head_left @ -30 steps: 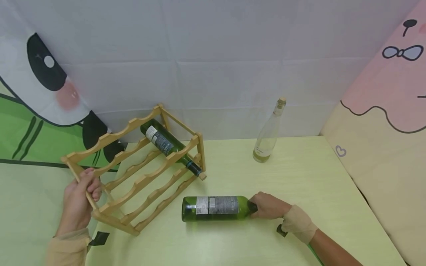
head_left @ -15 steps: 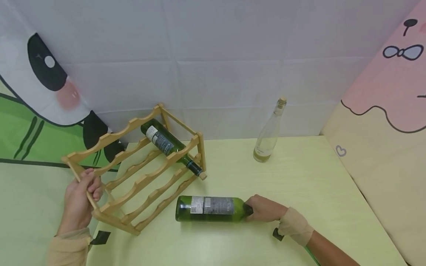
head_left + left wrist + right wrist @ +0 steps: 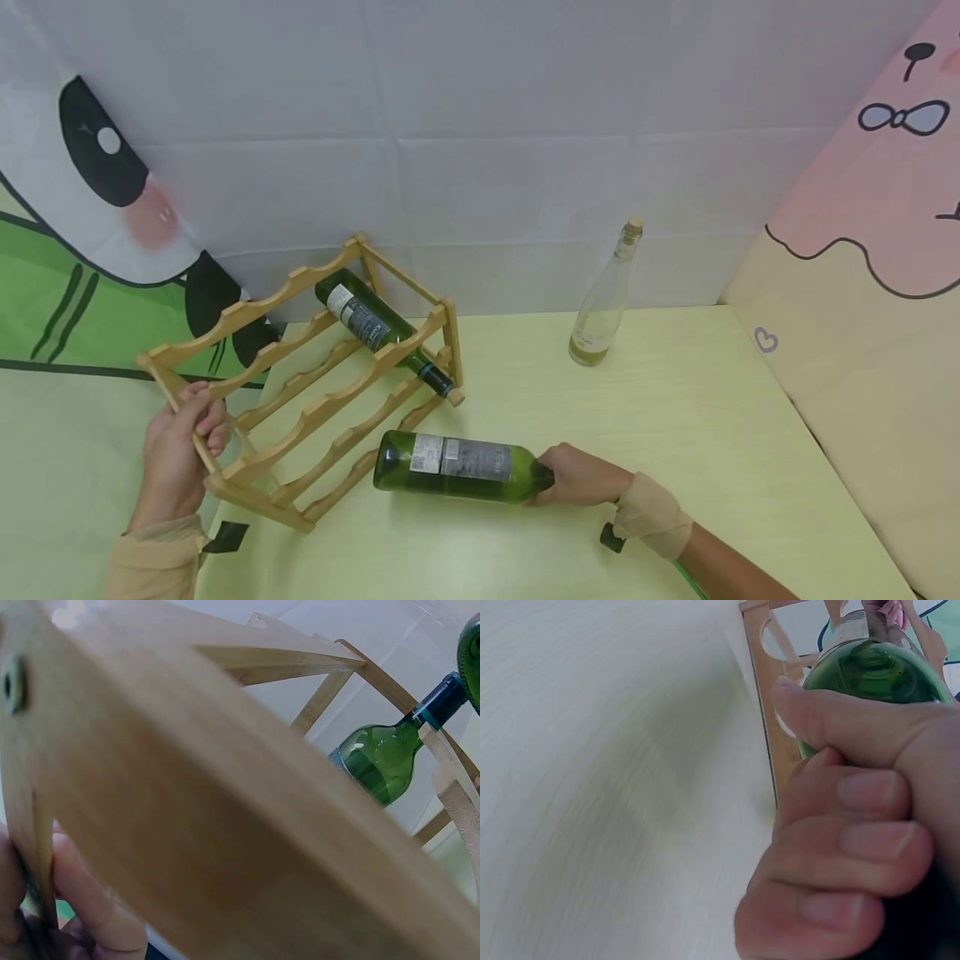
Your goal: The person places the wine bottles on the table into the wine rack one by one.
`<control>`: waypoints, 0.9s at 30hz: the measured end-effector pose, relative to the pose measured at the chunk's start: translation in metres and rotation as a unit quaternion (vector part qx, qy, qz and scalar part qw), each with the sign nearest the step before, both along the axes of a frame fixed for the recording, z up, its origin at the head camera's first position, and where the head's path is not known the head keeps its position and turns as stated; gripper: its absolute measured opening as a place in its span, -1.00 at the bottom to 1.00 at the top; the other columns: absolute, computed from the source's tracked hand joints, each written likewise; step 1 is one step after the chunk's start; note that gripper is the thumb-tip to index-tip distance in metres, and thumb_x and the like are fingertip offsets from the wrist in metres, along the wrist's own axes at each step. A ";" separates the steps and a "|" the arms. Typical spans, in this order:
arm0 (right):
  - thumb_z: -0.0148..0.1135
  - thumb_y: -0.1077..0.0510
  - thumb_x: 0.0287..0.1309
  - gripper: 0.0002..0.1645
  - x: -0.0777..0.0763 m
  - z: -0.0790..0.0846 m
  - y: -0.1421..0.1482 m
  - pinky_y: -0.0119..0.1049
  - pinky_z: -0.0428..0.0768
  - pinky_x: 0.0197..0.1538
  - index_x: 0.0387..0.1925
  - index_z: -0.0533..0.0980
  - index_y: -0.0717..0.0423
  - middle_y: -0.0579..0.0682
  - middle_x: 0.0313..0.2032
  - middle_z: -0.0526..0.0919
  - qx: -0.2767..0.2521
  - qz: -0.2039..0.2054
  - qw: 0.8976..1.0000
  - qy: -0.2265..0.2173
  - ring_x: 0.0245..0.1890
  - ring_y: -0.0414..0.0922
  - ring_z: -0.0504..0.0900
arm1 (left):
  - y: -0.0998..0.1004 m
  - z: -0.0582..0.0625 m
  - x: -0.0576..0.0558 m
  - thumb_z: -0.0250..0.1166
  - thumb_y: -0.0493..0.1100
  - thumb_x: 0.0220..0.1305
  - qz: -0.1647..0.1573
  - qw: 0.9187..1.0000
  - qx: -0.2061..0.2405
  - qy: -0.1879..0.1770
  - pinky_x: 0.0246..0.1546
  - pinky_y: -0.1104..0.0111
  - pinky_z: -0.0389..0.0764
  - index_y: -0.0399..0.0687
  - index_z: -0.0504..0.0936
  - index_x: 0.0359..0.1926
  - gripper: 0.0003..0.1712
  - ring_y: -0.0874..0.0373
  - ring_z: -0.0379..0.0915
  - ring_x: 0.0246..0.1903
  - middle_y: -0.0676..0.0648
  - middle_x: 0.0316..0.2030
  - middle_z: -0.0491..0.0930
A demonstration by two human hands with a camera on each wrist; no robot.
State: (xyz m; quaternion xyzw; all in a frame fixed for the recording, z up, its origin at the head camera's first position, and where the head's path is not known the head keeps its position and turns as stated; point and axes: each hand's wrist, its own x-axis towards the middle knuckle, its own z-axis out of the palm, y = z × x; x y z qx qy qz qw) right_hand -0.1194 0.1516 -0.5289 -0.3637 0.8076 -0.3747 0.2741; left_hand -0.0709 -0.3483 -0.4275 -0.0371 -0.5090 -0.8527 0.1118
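My left hand [image 3: 183, 446] grips the near left end bar of a wooden wine rack [image 3: 322, 423], which fills much of the left wrist view. A green wine bottle [image 3: 363, 325] with a cork lies in the rack's far top slot, neck toward the front. By its neck, my right hand [image 3: 577, 477] holds a second green wine bottle [image 3: 468, 460] on its side, base pointing left. That base overlaps the rack's lower front rail in the head view. Close up in the right wrist view, the curled fingers [image 3: 832, 847] wrap the dark neck.
A clear corked bottle [image 3: 600, 312] with a little yellowish liquid at its bottom stands at the back of the pale table [image 3: 675, 400]. White cloth [image 3: 510, 183] hangs behind, and printed cloths with cartoon figures flank both sides.
My right hand has carried the green bottle leftward toward the rack, and its base end has risen slightly. The left hand and the rack have stayed in place.
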 end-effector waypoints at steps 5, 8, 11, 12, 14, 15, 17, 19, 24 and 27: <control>0.43 -0.03 0.11 -0.84 0.001 0.004 -0.008 -0.47 0.51 -0.42 -0.37 0.63 -0.08 -0.30 -0.48 0.63 -0.006 -0.008 1.000 -0.011 -0.57 -0.39 0.47 | 0.000 0.001 -0.001 -0.24 -0.34 0.61 -0.001 1.000 0.000 0.004 -0.73 0.53 0.36 -0.27 0.11 -0.01 -0.94 0.25 0.29 -0.70 0.00 -0.62 0.27; 0.43 -0.03 0.11 -0.84 0.001 0.007 -0.013 -0.46 0.52 -0.41 -0.39 0.62 -0.09 -0.28 -0.49 0.63 -0.007 -0.019 1.000 -0.020 -0.56 -0.38 0.48 | 0.000 0.001 -0.001 -0.24 -0.33 0.61 -0.002 1.000 -0.001 0.005 -0.73 0.53 0.37 -0.27 0.11 -0.01 -0.94 0.25 0.30 -0.70 0.01 -0.62 0.28; 0.44 -0.02 0.11 -0.82 0.003 0.010 -0.017 -0.47 0.50 -0.41 -0.40 0.62 -0.06 -0.27 -0.50 0.62 -0.001 -0.031 0.999 -0.022 -0.57 -0.38 0.45 | 0.000 0.001 -0.001 -0.23 -0.32 0.61 -0.002 1.000 -0.001 0.001 -0.73 0.52 0.37 -0.26 0.11 0.00 -0.93 0.25 0.30 -0.70 0.01 -0.62 0.29; 0.44 -0.03 0.10 -0.81 0.004 0.012 -0.018 -0.48 0.49 -0.42 -0.41 0.61 -0.05 -0.27 -0.51 0.61 0.001 -0.036 0.999 -0.021 -0.57 -0.38 0.44 | 0.000 0.001 0.000 -0.22 -0.32 0.61 -0.003 1.000 0.001 0.001 -0.73 0.52 0.37 -0.26 0.11 0.00 -0.92 0.25 0.30 -0.71 0.01 -0.62 0.29; 0.45 -0.03 0.09 -0.79 0.005 0.013 -0.020 -0.49 0.46 -0.44 -0.42 0.60 -0.04 -0.28 -0.53 0.60 0.006 -0.044 0.999 -0.019 -0.59 -0.38 0.42 | 0.000 0.000 0.001 -0.22 -0.32 0.61 -0.003 1.000 0.006 0.000 -0.73 0.51 0.37 -0.25 0.12 0.01 -0.92 0.24 0.30 -0.71 0.00 -0.62 0.29; 0.45 -0.04 0.08 -0.78 0.006 0.014 -0.021 -0.50 0.44 -0.45 -0.43 0.60 -0.04 -0.28 -0.54 0.58 0.009 -0.048 0.999 -0.019 -0.59 -0.38 0.41 | 0.000 -0.001 0.001 -0.22 -0.32 0.61 -0.004 1.000 0.012 0.001 -0.73 0.51 0.37 -0.25 0.13 0.01 -0.92 0.23 0.29 -0.71 0.00 -0.62 0.29; 0.45 -0.04 0.08 -0.78 0.008 0.015 -0.024 -0.50 0.41 -0.47 -0.44 0.59 -0.04 -0.28 -0.56 0.56 0.010 -0.052 0.998 -0.022 -0.60 -0.38 0.38 | 0.000 -0.002 0.002 -0.23 -0.33 0.61 -0.003 1.000 0.019 0.005 -0.73 0.51 0.36 -0.27 0.13 0.01 -0.93 0.22 0.27 -0.71 -0.01 -0.62 0.29; 0.44 -0.03 0.09 -0.78 0.009 0.016 -0.026 -0.51 0.37 -0.49 -0.46 0.58 -0.04 -0.28 -0.58 0.54 0.007 -0.056 0.998 -0.027 -0.62 -0.38 0.35 | 0.000 -0.003 0.003 -0.24 -0.35 0.61 -0.002 1.000 0.026 0.007 -0.74 0.51 0.35 -0.28 0.12 0.00 -0.93 0.22 0.25 -0.71 -0.01 -0.62 0.28; 0.44 -0.04 0.08 -0.76 0.012 0.019 -0.032 -0.49 0.32 -0.53 -0.48 0.57 -0.03 -0.28 -0.61 0.49 0.004 -0.074 0.997 -0.035 -0.63 -0.36 0.31 | 0.000 -0.004 0.001 -0.25 -0.35 0.61 -0.005 1.000 0.021 0.009 -0.74 0.51 0.35 -0.26 0.10 0.02 -0.92 0.23 0.26 -0.71 -0.01 -0.62 0.28; 0.44 -0.05 0.08 -0.75 0.012 0.021 -0.034 -0.48 0.31 -0.54 -0.48 0.58 -0.02 -0.27 -0.61 0.48 0.005 -0.086 0.995 -0.040 -0.63 -0.35 0.31 | 0.000 -0.003 -0.001 -0.25 -0.35 0.61 -0.007 1.000 0.018 0.009 -0.74 0.52 0.34 -0.25 0.09 0.03 -0.92 0.24 0.27 -0.72 0.00 -0.63 0.28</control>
